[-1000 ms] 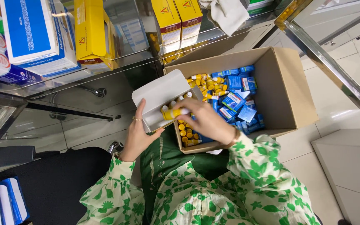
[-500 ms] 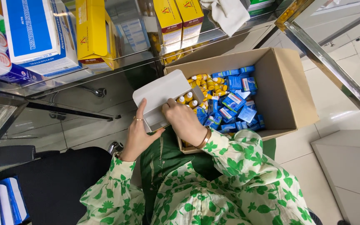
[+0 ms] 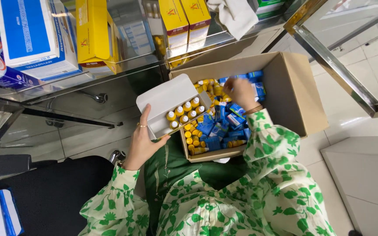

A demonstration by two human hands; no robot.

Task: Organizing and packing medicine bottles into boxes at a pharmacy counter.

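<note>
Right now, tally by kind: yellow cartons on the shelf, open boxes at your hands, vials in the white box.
yellow cartons: 3
open boxes, the white box and the cardboard box: 2
yellow-capped vials in the white box: 8
Total: 13

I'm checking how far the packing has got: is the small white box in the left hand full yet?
Not full. The small white box, lid open, holds about seven yellow-capped bottles in its right part; the rest is bare.
</note>
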